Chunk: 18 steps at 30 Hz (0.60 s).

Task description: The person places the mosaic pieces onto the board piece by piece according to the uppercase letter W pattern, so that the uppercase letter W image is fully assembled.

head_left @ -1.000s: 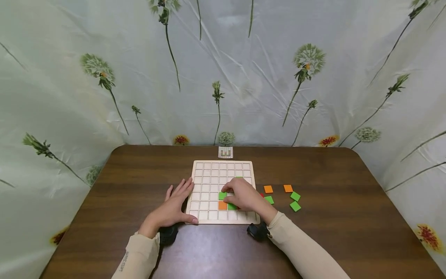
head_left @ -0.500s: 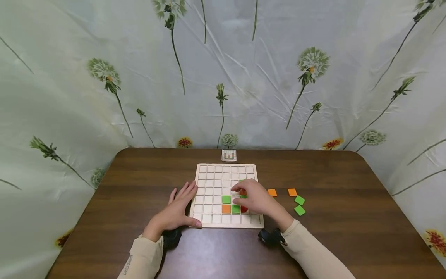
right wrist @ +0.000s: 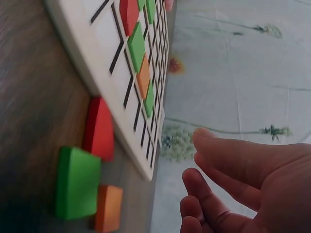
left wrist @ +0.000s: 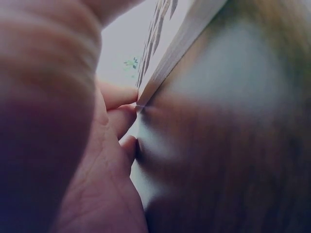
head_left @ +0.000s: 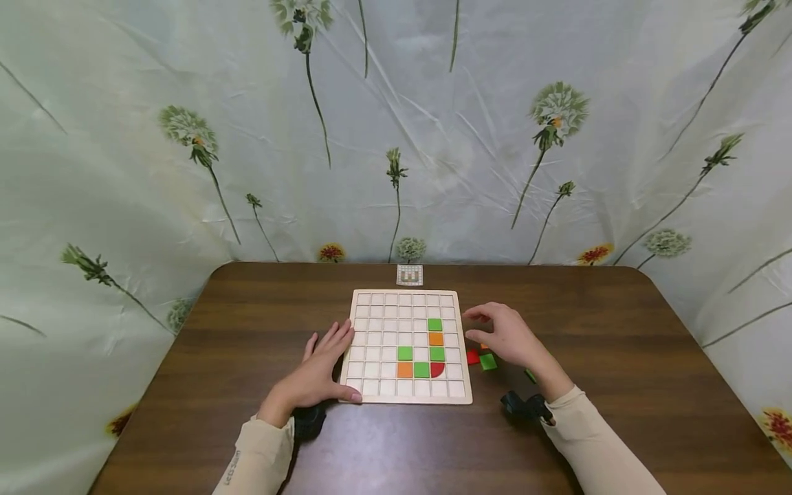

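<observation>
A pale wooden grid board [head_left: 371, 316] lies on the table. My left hand [head_left: 309, 378] rests along its left edge, fingers stretched out and thumb at the near left corner. Set in the cells are green tiles [head_left: 435, 324], orange tiles [head_left: 405, 370] and a red tile with a rounded corner [head_left: 437, 370], forming a hook shape. My right hand [head_left: 507, 337] hovers just right of the board, empty, thumb apart from the index finger. Below it lie a loose red tile [right wrist: 99, 130], a green tile [right wrist: 77, 184] and an orange tile [right wrist: 109, 208]; the hand hides other loose tiles.
A small printed card [head_left: 410, 275] with a coloured grid lies beyond the board at the table's [head_left: 278, 295] back edge. Behind hangs a pale curtain [head_left: 464, 172] with dandelion prints. Part of another green tile [head_left: 530, 375] shows under the right wrist.
My right hand has left the board and moved right, over the loose tiles, uncovering the tiles in the right columns. My left hand stays on the board's edge. The head view has shifted slightly.
</observation>
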### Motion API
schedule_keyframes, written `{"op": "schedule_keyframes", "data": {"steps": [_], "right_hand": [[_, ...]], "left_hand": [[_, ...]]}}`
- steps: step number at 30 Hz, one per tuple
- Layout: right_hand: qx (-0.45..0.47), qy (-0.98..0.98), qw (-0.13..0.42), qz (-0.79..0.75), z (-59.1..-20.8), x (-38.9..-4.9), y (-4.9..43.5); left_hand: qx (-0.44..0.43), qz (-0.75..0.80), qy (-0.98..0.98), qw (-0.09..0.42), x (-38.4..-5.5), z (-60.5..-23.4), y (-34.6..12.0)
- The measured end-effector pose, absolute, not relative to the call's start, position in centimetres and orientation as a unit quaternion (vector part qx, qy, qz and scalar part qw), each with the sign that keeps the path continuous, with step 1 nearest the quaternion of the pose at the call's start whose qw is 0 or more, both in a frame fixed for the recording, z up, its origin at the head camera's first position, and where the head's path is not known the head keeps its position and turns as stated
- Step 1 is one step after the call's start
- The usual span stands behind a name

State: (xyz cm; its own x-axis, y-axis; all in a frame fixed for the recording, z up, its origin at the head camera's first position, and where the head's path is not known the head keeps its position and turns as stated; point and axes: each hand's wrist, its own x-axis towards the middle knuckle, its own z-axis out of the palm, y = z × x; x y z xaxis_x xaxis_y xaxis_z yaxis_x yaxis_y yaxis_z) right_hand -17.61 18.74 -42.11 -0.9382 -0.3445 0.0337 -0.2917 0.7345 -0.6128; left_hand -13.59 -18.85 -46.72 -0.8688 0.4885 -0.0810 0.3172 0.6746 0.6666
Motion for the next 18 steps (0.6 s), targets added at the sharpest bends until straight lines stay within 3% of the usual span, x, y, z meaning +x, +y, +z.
{"op": "schedule_keyframes", "data": {"steps": [18], "right_hand": [[-0.164,0.934,0.063,-0.311,-43.4,-17.4,22.3]], "left_hand": [[0.228,0.339,0.905,0.122,-13.7,-46.7,-18.9]]}}
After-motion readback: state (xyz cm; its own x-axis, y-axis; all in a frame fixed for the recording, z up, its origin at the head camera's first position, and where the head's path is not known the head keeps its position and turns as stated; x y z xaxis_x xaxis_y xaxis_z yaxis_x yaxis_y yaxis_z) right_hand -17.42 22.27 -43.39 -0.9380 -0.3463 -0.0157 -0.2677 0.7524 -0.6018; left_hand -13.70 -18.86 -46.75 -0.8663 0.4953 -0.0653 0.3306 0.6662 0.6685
